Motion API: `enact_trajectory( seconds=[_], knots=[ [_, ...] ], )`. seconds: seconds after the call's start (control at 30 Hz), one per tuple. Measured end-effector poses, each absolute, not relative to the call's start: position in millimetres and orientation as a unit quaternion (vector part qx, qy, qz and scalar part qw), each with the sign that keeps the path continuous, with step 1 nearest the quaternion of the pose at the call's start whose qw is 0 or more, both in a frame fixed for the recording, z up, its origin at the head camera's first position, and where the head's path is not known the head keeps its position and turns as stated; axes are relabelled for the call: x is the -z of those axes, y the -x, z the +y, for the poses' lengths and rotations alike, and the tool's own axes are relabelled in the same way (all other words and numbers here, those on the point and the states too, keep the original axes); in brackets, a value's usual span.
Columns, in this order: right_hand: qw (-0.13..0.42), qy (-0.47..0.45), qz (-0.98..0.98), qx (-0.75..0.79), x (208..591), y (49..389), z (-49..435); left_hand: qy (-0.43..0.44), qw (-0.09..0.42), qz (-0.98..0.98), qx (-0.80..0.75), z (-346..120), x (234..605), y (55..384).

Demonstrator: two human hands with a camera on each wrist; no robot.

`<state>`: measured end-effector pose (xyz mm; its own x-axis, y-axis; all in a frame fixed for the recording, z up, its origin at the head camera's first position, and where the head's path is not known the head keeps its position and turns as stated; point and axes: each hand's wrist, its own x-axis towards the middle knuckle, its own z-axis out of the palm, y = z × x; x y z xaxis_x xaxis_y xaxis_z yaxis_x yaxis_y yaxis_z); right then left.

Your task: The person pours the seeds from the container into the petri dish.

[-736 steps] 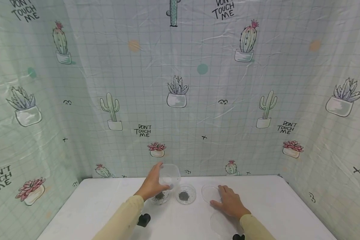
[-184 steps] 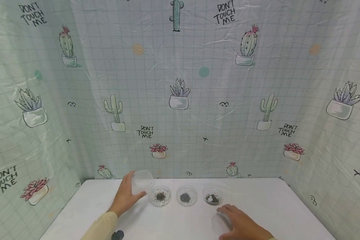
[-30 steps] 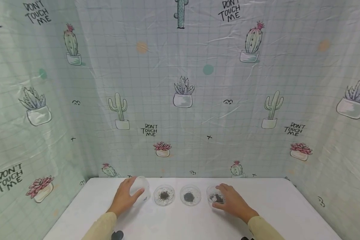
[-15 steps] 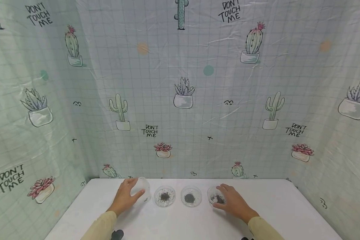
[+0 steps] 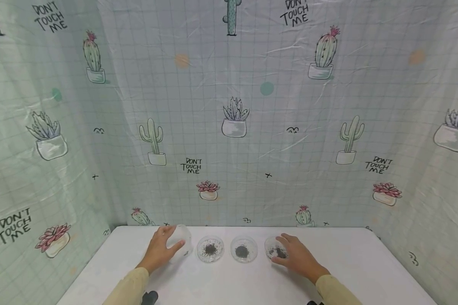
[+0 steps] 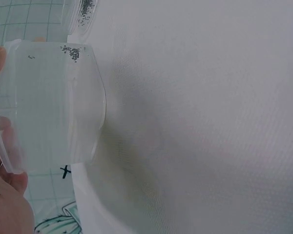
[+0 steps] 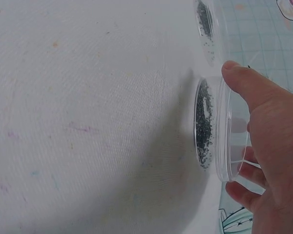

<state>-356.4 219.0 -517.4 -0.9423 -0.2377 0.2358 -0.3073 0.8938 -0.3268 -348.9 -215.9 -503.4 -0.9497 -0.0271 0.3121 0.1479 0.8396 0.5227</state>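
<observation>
My left hand (image 5: 157, 250) grips a clear plastic tub (image 6: 44, 112) by its sides at the left of the row of dishes. A few dark granules cling inside the tub. At the right end of the row, my right hand (image 5: 298, 257) holds a round clear petri dish (image 7: 221, 141), thumb on one side and fingers on the other. Dark granules lie in its bottom, and a clear lid appears to sit on it. A left petri dish (image 5: 203, 256) and a middle petri dish (image 5: 249, 241) each contain a small dark heap with scattered specks.
All the dishes stand on a white-covered table (image 5: 221, 284), near its back edge. Behind and on both sides hangs a cactus-print curtain (image 5: 198, 97). A black wrist device (image 5: 149, 298) shows by the left sleeve.
Over the last second my hands barely move. Since 24.5 s ago, granules have entered the right dish and the tub went left. Since 6.1 s ago, my right hand moved from the front lid to that dish.
</observation>
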Motion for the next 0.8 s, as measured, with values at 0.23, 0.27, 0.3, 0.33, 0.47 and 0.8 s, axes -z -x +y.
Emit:
enact_trajectory(
  seconds=[0.23,0.27,0.3,0.33,0.47,0.8],
  knots=[
    [0.101,-0.145,-0.968,-0.175,519.5,359.5,218.7,0.036,0.159,-0.943,0.290,-214.9,502.3,349.4],
    [0.102,-0.145,-0.969,-0.173,520.0,360.0,218.5,0.037,0.161,-0.943,0.289,-214.9,502.6,349.6],
    [0.101,-0.145,-0.969,-0.174,520.4,360.2,218.4,0.038,0.162,-0.943,0.289,-214.9,502.9,349.8],
    [0.100,-0.143,-0.969,-0.175,521.0,360.5,218.2,0.038,0.163,-0.943,0.289,-214.9,503.3,349.8],
    [0.095,-0.141,-0.969,-0.178,522.2,360.6,217.5,0.039,0.163,-0.942,0.291,-215.7,505.0,349.8],
    [0.100,-0.143,-0.968,-0.183,522.9,361.3,216.5,0.038,0.161,-0.942,0.291,-216.5,504.2,349.0]
  ],
)
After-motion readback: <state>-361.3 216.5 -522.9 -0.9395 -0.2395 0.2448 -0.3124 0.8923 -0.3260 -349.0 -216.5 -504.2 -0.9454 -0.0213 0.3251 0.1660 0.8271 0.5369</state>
